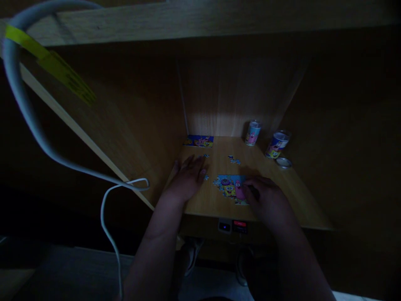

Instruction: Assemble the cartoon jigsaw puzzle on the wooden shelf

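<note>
A partly assembled cartoon jigsaw puzzle (230, 188) lies near the front of the wooden desk (203, 207). My right hand (262, 196) rests on the puzzle's right side with curled fingers, and any piece under them is hidden. My left hand (188, 177) lies flat on the desk with its fingers apart, holding nothing. Just beyond its fingertips are loose puzzle pieces (206, 155), and another piece (206, 177) lies beside them. More pieces (234, 159) form a small cluster farther back. A printed puzzle picture card (199, 141) leans against the back left corner.
Two printed cartoon cups (253, 133) stand at the back right, with a second, larger one (277, 145) lying tilted beside a round lid (283, 163). Wooden partitions enclose the desk. A white cable (19, 79) with a yellow tag (52, 62) hangs at upper left.
</note>
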{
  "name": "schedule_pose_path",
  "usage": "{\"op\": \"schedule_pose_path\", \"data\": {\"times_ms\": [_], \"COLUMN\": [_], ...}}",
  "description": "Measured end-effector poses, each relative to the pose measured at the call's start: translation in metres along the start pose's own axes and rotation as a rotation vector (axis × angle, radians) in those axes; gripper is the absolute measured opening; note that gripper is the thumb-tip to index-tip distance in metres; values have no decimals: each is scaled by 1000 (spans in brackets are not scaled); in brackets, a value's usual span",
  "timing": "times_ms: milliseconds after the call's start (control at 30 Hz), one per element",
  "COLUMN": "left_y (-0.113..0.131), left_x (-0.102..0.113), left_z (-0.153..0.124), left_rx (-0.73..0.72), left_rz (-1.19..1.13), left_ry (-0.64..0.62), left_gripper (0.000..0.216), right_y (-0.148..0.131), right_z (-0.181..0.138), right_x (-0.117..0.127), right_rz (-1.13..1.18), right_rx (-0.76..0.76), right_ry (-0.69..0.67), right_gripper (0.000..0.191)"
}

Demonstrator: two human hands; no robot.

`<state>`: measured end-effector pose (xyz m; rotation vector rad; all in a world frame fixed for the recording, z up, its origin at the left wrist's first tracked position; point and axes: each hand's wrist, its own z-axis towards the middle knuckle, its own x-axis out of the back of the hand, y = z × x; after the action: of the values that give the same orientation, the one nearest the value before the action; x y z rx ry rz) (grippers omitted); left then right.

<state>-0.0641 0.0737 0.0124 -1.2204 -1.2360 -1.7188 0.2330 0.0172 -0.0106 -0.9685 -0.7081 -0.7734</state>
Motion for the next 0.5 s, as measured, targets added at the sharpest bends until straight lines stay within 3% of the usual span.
{"op": "schedule_pose_path", "data": {"times_ms": [200, 333, 500], "left_y": [1, 3, 6], "left_x": [-5, -4, 2], "left_z": [-2, -3, -7], "left_rx": [-281, -330, -330], "left_rz": [-140, -225, -185], "left_ry": [128, 210, 226], "left_gripper": [40, 30, 22], "right_y": [-2, 0, -1], "right_z": [0, 1, 1], "right_x": [1, 1, 1], "right_rz": [3, -2, 5], "right_rx": [-5, 4, 10], "right_ry": [-10, -9, -5], "right_gripper": [20, 19, 19]}}
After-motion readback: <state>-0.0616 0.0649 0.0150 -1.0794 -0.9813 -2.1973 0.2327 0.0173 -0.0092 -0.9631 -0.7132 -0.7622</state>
